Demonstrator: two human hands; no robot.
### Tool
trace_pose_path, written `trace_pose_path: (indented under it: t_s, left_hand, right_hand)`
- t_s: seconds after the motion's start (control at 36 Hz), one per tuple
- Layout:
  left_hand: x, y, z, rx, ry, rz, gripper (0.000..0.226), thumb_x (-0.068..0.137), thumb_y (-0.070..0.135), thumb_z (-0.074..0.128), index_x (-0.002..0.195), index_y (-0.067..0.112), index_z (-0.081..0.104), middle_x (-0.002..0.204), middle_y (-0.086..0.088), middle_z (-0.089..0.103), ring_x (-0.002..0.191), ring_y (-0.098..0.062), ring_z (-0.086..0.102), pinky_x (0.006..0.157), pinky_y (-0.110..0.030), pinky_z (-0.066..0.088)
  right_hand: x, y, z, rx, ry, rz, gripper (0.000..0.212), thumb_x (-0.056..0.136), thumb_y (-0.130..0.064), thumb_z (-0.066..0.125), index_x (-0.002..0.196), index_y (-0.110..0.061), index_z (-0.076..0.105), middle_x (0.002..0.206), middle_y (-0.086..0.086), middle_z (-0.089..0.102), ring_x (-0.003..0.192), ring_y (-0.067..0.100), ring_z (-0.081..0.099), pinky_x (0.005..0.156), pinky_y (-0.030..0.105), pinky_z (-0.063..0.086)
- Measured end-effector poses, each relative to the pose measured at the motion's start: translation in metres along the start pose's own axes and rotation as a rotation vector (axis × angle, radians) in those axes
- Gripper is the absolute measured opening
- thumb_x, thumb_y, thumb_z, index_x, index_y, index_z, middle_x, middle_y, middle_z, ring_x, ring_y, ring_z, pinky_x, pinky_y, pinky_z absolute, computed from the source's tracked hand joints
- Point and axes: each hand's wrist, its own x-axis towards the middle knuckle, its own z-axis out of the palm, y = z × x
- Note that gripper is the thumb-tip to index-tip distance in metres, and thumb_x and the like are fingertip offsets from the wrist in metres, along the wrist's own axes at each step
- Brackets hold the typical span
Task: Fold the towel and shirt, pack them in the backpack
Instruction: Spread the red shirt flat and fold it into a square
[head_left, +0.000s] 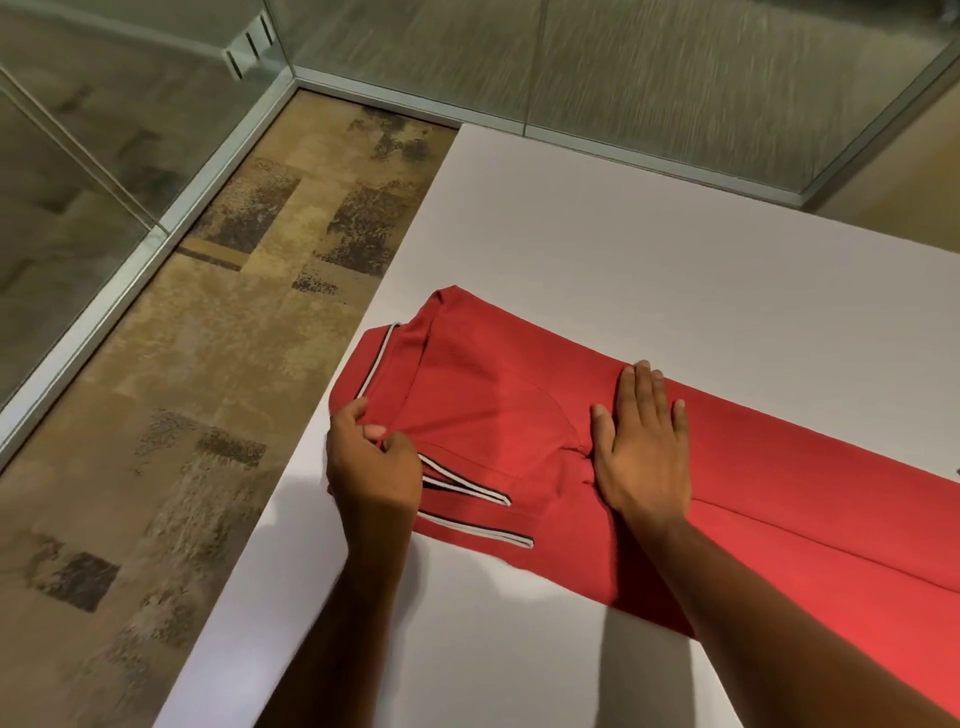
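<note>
The red polo shirt lies lengthwise on the white surface, near its left edge. The left hand pinches the fabric by the striped collar; the right hand presses flat, fingers spread. The knit looks soft, light and floppy: best gripped at hems and corners.

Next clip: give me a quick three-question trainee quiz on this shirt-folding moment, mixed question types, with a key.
1. True or false: the right hand lies flat and open on the red shirt.
2. The left hand is: A) pinching shirt fabric near the striped collar; B) resting on the bare white table; C) out of view.
3. Fill in: the carpeted floor lies on the person's ____ side.

Key: 1 true; 2 A; 3 left.
</note>
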Motion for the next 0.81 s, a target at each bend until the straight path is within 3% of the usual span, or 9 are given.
trace_pose_path:
  t_s: [0.08,0.28,0.39,0.47,0.56,0.64,0.72,0.81]
  left_hand:
    - [-0.003,-0.003,0.000,0.089,-0.037,0.008,0.046,0.089,0.001,0.059,0.131,0.017,0.058,0.111,-0.010,0.065,0.105,-0.029,0.063,0.091,-0.030,0.044]
    - [-0.010,0.001,-0.009,0.375,-0.131,0.150,0.052,0.086,0.010,0.062,0.136,0.020,0.053,0.135,-0.006,0.060,0.120,-0.037,0.060,0.100,-0.044,0.049]
    - [-0.003,0.015,-0.007,0.528,-0.079,0.216,0.046,0.084,0.016,0.061,0.130,0.017,0.060,0.127,-0.008,0.056,0.118,-0.032,0.055,0.096,-0.041,0.046]
    - [0.014,0.035,0.004,0.521,-0.060,0.331,0.044,0.085,0.019,0.059,0.128,0.016,0.062,0.126,-0.009,0.053,0.123,-0.025,0.046,0.107,-0.042,0.040]
    - [0.041,0.060,0.028,0.408,-0.118,0.415,0.038,0.092,0.016,0.055,0.130,0.012,0.061,0.126,-0.008,0.054,0.121,-0.023,0.050,0.106,-0.040,0.042]
    - [0.073,0.083,0.058,0.323,-0.174,0.345,0.035,0.099,0.021,0.054,0.131,0.010,0.062,0.128,-0.009,0.061,0.118,-0.025,0.059,0.100,-0.040,0.048]
    - [0.096,0.095,0.080,0.371,-0.199,0.309,0.030,0.102,0.028,0.053,0.118,0.007,0.067,0.117,-0.009,0.071,0.108,-0.029,0.066,0.087,-0.036,0.050]
    - [0.108,0.101,0.093,0.433,-0.177,0.273,0.039,0.102,0.037,0.052,0.118,0.004,0.067,0.116,-0.013,0.071,0.106,-0.033,0.067,0.085,-0.040,0.052]
  right_hand:
    - [-0.001,-0.001,0.000,-0.004,0.007,0.007,0.070,0.106,-0.052,0.010,0.165,-0.015,0.018,0.173,0.000,0.007,0.160,0.013,-0.001,0.130,0.045,0.005]
    - [-0.002,-0.003,-0.001,-0.009,0.005,0.015,0.070,0.105,-0.052,0.009,0.165,-0.016,0.016,0.173,-0.001,0.006,0.160,0.012,-0.002,0.130,0.044,0.005]
    - [-0.002,-0.002,0.000,-0.028,0.009,0.016,0.070,0.105,-0.053,0.008,0.165,-0.016,0.016,0.173,-0.001,0.005,0.159,0.012,-0.003,0.130,0.045,0.005]
    - [-0.002,-0.003,0.000,-0.026,0.018,0.015,0.071,0.106,-0.053,0.009,0.165,-0.015,0.017,0.173,0.000,0.007,0.160,0.012,-0.002,0.130,0.045,0.005]
    - [-0.002,-0.003,0.000,-0.032,0.019,0.012,0.071,0.105,-0.053,0.009,0.165,-0.015,0.017,0.173,0.000,0.007,0.160,0.012,-0.002,0.130,0.044,0.005]
    - [-0.002,-0.002,0.001,-0.036,0.031,0.011,0.071,0.106,-0.053,0.009,0.165,-0.015,0.018,0.173,0.000,0.008,0.160,0.012,0.000,0.130,0.045,0.007]
    - [-0.002,-0.002,0.002,-0.036,0.044,0.008,0.070,0.106,-0.052,0.011,0.164,-0.014,0.021,0.173,0.001,0.011,0.160,0.013,0.002,0.130,0.046,0.009]
    - [-0.002,-0.002,0.002,-0.042,0.043,0.007,0.070,0.106,-0.051,0.012,0.164,-0.014,0.021,0.173,0.001,0.012,0.160,0.013,0.002,0.130,0.046,0.009]
